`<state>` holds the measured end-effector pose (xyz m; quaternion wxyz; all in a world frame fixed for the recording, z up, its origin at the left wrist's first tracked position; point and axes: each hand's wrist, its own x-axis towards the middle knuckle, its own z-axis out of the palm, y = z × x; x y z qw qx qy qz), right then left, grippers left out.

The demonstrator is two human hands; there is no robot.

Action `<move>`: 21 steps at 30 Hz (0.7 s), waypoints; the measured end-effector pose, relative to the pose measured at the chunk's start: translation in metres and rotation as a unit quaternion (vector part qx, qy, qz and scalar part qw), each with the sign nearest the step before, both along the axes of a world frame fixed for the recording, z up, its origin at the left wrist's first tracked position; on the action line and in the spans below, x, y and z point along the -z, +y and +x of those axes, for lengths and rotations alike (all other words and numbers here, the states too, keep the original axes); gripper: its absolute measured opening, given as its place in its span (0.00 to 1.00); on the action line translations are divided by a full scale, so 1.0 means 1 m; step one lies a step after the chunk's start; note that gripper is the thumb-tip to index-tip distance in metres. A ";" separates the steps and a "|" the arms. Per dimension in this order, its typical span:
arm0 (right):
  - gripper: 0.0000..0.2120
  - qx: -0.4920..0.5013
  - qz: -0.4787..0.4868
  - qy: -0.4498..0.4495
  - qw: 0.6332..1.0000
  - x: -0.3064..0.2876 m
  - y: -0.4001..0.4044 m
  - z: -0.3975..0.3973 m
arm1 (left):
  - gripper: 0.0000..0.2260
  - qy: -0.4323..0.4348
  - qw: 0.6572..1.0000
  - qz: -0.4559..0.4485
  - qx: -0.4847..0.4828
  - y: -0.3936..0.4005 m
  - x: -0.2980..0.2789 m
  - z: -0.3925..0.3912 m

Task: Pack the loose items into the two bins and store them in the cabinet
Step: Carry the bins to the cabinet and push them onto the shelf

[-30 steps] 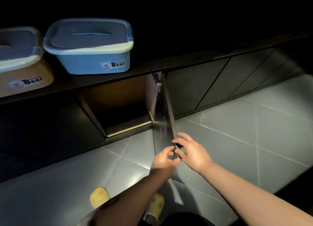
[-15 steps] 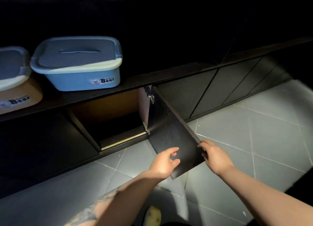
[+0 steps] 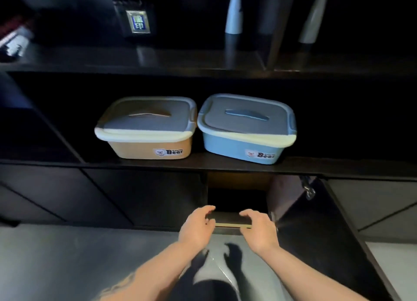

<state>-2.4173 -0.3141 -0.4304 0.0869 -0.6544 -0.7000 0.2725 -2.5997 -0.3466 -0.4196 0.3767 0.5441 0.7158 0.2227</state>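
Both lidded bins, tan bin and blue bin, sit on the shelf above the open cabinet; left hand and right hand hang loosely spread, fingers gripping nothing; lift one bin two-handed, level, then slide it in squarely.

Two lidded bins side by side, upright on cabinet shelf: tan bin left, blue bin right, above open compartment.

Left hand and right hand forward, side by side, fingers loosely curled.
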 end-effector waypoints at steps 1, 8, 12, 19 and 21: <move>0.19 -0.001 -0.011 0.014 1.000 0.000 0.011 -0.014 | 0.19 0.005 1.000 0.010 -0.006 0.007 -0.001 -0.013; 0.28 -0.072 -0.105 0.070 0.989 -0.002 0.073 -0.081 | 0.22 0.021 0.998 0.038 -0.036 0.032 0.005 -0.064; 0.36 -0.050 -0.167 0.087 0.981 -0.001 0.110 -0.110 | 0.23 0.013 0.997 0.022 -0.070 0.043 0.015 -0.073; 0.36 0.072 -0.331 0.208 0.918 0.015 0.138 -0.139 | 0.24 0.007 0.991 -0.008 -0.137 0.051 0.029 -0.065; 0.32 0.111 -0.312 0.211 0.920 0.022 0.140 -0.138 | 0.24 0.014 0.988 0.003 -0.153 0.052 0.032 -0.059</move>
